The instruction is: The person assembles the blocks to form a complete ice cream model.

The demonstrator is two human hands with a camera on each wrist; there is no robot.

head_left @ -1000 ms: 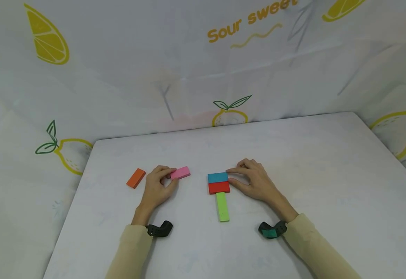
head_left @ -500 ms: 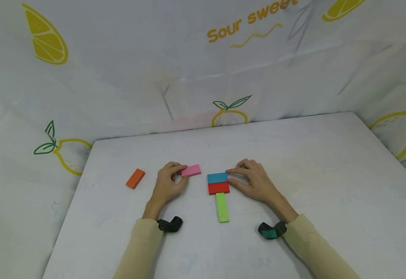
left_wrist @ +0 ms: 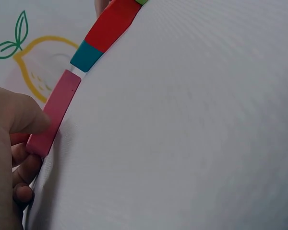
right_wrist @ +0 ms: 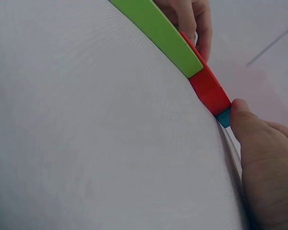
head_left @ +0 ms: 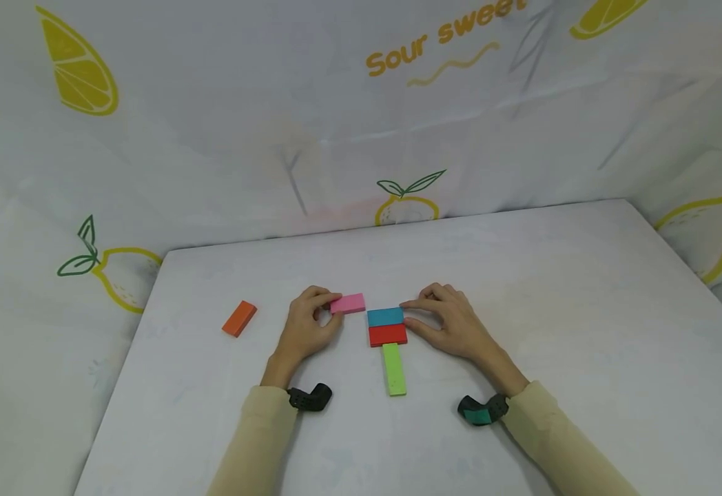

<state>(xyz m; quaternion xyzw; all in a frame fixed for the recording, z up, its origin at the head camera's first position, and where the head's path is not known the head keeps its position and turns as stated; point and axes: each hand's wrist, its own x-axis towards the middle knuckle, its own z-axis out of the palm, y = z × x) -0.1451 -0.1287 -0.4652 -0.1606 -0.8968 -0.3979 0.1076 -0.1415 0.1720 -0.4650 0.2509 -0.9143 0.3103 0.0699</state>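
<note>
A white table [head_left: 584,296] with faint smudges fills the lower part of the head view, a pale, creased cloth [head_left: 212,151] rising behind its far edge. Printed high on the cloth are a yellow lemon slice [head_left: 85,65] at left, orange lettering [head_left: 415,48] reading "Sour sweet" above a wavy line [head_left: 454,64], and another slice [head_left: 605,17] cut off at the top. Outlined lemons with green leaves show at left [head_left: 125,275], middle [head_left: 407,210] and right [head_left: 705,234].

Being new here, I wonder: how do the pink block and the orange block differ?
The pink block is pinched by the left hand, while the orange block lies untouched. In the head view, the pink block points nearly sideways; the orange block slants diagonally. Both are oblong.
</note>
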